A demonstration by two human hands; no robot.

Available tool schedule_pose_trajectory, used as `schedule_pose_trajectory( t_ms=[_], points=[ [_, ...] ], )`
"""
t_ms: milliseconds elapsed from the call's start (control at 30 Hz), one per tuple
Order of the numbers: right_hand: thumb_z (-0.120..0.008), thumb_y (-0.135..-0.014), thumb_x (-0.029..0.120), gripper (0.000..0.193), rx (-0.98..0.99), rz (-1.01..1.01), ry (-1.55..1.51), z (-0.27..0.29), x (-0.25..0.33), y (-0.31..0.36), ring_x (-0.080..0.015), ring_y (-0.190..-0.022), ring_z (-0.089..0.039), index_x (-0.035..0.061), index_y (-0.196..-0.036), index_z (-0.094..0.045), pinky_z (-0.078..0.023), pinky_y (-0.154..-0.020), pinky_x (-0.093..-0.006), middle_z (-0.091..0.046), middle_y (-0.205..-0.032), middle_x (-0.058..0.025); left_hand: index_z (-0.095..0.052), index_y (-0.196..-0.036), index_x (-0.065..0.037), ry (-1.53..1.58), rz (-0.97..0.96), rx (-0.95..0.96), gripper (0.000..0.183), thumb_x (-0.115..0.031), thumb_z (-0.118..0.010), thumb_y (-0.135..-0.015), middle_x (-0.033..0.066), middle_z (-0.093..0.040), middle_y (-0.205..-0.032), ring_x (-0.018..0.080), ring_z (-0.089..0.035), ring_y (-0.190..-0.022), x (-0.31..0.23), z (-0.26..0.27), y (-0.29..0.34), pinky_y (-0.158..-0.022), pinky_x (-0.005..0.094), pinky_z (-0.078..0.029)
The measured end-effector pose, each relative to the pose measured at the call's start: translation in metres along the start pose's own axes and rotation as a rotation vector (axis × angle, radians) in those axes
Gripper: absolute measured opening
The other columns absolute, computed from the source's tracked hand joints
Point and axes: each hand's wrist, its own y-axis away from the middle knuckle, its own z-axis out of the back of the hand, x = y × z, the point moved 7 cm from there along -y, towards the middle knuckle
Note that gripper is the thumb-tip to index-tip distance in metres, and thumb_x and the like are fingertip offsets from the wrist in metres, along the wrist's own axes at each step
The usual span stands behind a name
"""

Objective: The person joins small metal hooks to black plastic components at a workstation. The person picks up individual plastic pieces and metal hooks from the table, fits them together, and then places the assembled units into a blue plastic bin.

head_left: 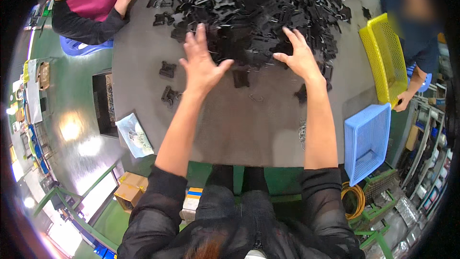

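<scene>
A large heap of flat black plastic parts (258, 9) covers the far middle of the grey table (230, 129). Both my arms stretch out toward its near edge. My left hand (201, 62) is open, fingers spread, at the heap's left side. Opposite it my right hand (299, 57) is also open, thumb pointing inward. Neither hand holds anything, and whether the fingertips touch the parts I cannot tell. Between the hands lies a single black part (241, 78). Two more black parts, one of them a small bracket-like piece (167, 69), lie left of my left forearm.
A small pile of metal rings or clips (302, 134) lies beside my right forearm. At the right edge stand a blue basket (368, 139) and a yellow basket (383, 62), which a co-worker's hand (403, 100) touches. A plastic bag (134, 135) sits at the left corner. Another person (96, 5) sits far left.
</scene>
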Motion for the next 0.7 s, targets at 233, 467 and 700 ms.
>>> schedule_pose_trajectory(
  t_ms=[233,467,700],
  points=[
    [-0.059,-0.086,0.019,0.029,-0.497,0.154,0.003,0.075,-0.074,0.130,-0.0281,-0.116,-0.051,0.0072,-0.112,-0.061,-0.039,-0.097,-0.0365,-0.059,-0.118,-0.0113,-0.042,-0.132,-0.005,-0.337,0.429,-0.568,0.050,-0.029,-0.053,-0.089,0.0191,-0.039,-0.137,0.0333,-0.032,-0.129,0.178,0.048,0.095,-0.104,0.0538,-0.020],
    [-0.042,-0.094,0.038,0.044,-0.502,-0.082,0.039,0.023,-0.189,0.215,-0.0294,-0.134,-0.030,0.0131,-0.130,-0.049,-0.016,-0.111,-0.0458,-0.043,-0.139,-0.0083,-0.029,-0.138,-0.003,-0.085,-0.160,-0.513,0.057,-0.024,-0.050,-0.090,0.0211,-0.022,-0.146,0.0408,-0.007,-0.139,0.018,-0.040,0.060,-0.108,0.0569,-0.010],
    [-0.043,-0.093,0.043,0.047,-0.456,-0.057,-0.069,0.009,-0.176,0.215,-0.0262,-0.135,-0.029,0.0149,-0.131,-0.048,-0.010,-0.112,-0.0486,-0.046,-0.137,-0.0039,-0.051,-0.122,-0.011,0.040,-0.637,0.050,0.052,-0.031,-0.068,-0.077,0.0083,-0.047,-0.127,0.0277,-0.041,-0.118,-0.146,-0.168,0.127,-0.101,0.0439,-0.029]
  ],
)
